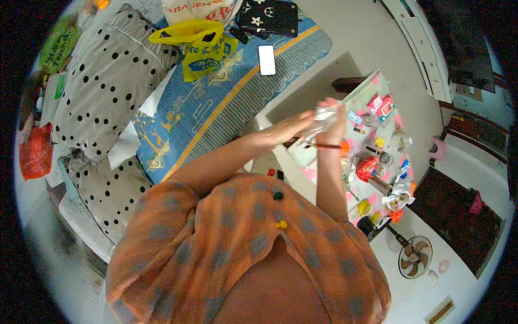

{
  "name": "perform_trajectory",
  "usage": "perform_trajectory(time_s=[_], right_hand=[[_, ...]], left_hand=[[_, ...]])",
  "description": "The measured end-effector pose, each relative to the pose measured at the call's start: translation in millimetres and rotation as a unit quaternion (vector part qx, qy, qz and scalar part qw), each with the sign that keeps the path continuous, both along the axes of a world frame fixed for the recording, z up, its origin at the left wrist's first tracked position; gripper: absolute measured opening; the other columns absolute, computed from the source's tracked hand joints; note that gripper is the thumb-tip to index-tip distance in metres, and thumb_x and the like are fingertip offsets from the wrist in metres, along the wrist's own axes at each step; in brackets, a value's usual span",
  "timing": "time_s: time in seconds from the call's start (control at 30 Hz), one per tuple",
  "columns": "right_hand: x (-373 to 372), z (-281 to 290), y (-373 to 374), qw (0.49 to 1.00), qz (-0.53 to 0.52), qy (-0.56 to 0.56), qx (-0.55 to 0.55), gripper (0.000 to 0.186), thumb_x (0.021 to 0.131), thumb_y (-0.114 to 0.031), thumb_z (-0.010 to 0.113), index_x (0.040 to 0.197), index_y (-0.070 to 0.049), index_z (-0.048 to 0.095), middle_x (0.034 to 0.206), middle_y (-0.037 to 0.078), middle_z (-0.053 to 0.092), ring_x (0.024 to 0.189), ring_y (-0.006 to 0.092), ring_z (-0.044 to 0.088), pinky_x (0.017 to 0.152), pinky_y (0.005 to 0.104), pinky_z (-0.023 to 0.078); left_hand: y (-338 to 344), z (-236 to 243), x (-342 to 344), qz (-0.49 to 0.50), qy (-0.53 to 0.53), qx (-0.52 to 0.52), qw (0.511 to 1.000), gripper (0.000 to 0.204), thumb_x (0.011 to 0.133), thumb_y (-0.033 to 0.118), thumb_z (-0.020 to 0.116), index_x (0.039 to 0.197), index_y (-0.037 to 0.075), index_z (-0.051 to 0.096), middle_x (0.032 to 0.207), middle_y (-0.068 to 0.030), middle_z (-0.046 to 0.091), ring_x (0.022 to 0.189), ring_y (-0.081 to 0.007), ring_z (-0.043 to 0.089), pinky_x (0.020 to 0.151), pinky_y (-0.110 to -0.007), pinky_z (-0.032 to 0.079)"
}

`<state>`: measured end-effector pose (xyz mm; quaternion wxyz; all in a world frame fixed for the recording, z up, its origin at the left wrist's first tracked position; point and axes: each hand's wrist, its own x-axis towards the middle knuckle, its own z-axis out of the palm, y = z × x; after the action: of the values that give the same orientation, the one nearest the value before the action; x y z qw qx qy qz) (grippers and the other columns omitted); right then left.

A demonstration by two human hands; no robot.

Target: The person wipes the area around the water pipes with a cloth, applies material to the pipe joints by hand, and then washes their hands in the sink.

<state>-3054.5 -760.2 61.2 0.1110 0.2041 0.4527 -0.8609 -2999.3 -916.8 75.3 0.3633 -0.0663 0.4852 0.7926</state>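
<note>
My two hands meet above the near-left edge of a small table (305,154). A whitish, shiny clear-plastic piece (325,114) sits between them, smeared by motion, so its kind is hard to make out. My right hand (338,125) closes round it, its fingertips blurred, with a dark bracelet on the wrist. From the left, my left hand (288,129) reaches across with its fingers stretched to the plastic; whether they grip it is unclear.
The table holds a red packet (366,169), jars, bottles and small boxes. Left is a bed with a blue patterned cover (178,127), a phone (267,60), a yellow bag (202,51) and dotted pillows (108,81). A fan (415,257) stands at lower right.
</note>
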Motion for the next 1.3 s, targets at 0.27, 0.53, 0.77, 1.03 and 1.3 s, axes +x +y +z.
perform_trajectory(time_s=[0.27, 0.53, 0.77, 1.03, 1.3], right_hand=[[54, 63, -2, 0.982, 0.023, 0.055, -0.178, 0.05, 0.087, -0.049, 0.046, 0.117, -0.009, 0.05, 0.113, 0.011, 0.054, 0.107, 0.0253, 0.05, 0.093, 0.0422, 0.039], [98, 48, 120, 0.954, -0.049, 0.142, -0.261, 0.047, 0.088, -0.047, 0.047, 0.117, -0.01, 0.049, 0.108, 0.011, 0.055, 0.101, 0.0245, 0.052, 0.09, 0.0424, 0.041], [134, 69, 169, 0.975, 0.007, 0.17, -0.146, 0.039, 0.089, -0.041, 0.05, 0.119, -0.017, 0.048, 0.113, 0.004, 0.053, 0.101, 0.0193, 0.054, 0.091, 0.0385, 0.043], [158, 208, 176, 0.832, -0.211, 0.356, 0.37, 0.035, 0.091, -0.033, 0.041, 0.104, -0.005, 0.057, 0.1, 0.011, 0.06, 0.094, 0.0249, 0.059, 0.084, 0.0378, 0.047], [117, 155, 299, 0.648, -0.079, 0.27, 0.708, 0.033, 0.087, -0.028, 0.043, 0.105, -0.004, 0.057, 0.103, 0.018, 0.059, 0.102, 0.0313, 0.054, 0.088, 0.0434, 0.04]], left_hand=[[79, 58, -18, 0.122, -0.088, 0.476, 0.866, 0.048, 0.091, 0.033, 0.047, 0.124, -0.003, 0.044, 0.119, -0.0195, 0.053, 0.109, -0.0283, 0.053, 0.094, -0.039, 0.042], [215, 71, 22, 0.036, 0.182, 0.235, 0.954, 0.047, 0.094, 0.023, 0.044, 0.135, 0.007, 0.03, 0.126, -0.0176, 0.044, 0.119, -0.0245, 0.045, 0.101, -0.035, 0.035], [275, 92, 20, -0.048, 0.467, -0.076, 0.879, 0.038, 0.091, 0.029, 0.051, 0.118, 0.002, 0.054, 0.116, -0.0156, 0.057, 0.11, -0.0239, 0.054, 0.091, -0.033, 0.042], [295, 123, -29, -0.106, 0.681, -0.559, 0.461, 0.06, 0.079, 0.033, 0.056, 0.133, 0.011, 0.039, 0.135, -0.0136, 0.041, 0.125, -0.0279, 0.036, 0.1, -0.057, 0.022], [344, 161, 3, -0.226, 0.76, -0.466, 0.393, 0.061, 0.08, 0.034, 0.055, 0.133, 0.008, 0.036, 0.141, -0.016, 0.03, 0.134, -0.0334, 0.022, 0.102, -0.063, 0.013]])
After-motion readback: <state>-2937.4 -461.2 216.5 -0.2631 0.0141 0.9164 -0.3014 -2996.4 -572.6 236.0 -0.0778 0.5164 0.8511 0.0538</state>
